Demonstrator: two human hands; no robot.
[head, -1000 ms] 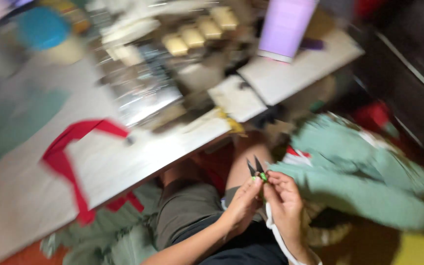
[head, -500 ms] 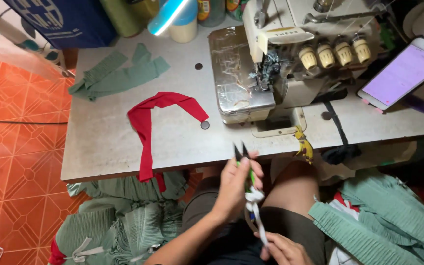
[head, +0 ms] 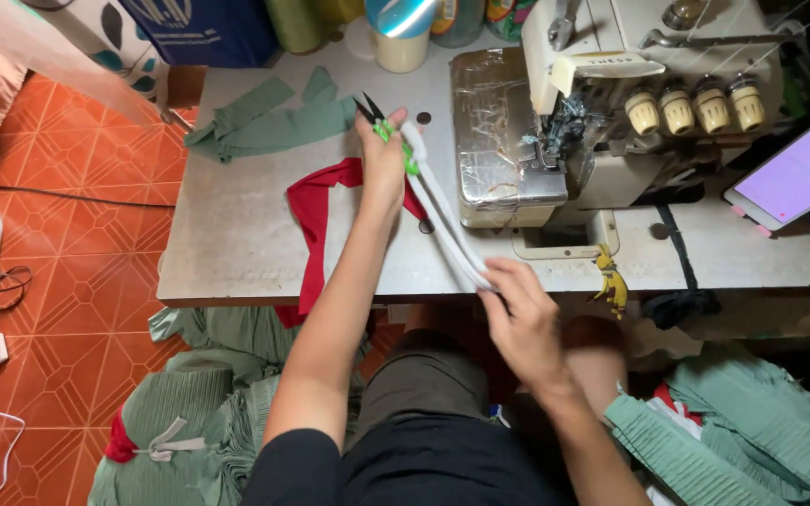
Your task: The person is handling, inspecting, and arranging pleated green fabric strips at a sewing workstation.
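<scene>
left hand stretched out over the tabletop, fingers pinching green-handled thread snips and the far end of a white fabric strip. strip runs taut and diagonal back to the right hand at the tabletop's near edge, fingers pressed together on its near end. red fabric strip lies on the tabletop under the left hand, green fabric pieces farther back. overlock sewing machine just right of the white strip, phone at far right. green garments heaped on the floor
</scene>
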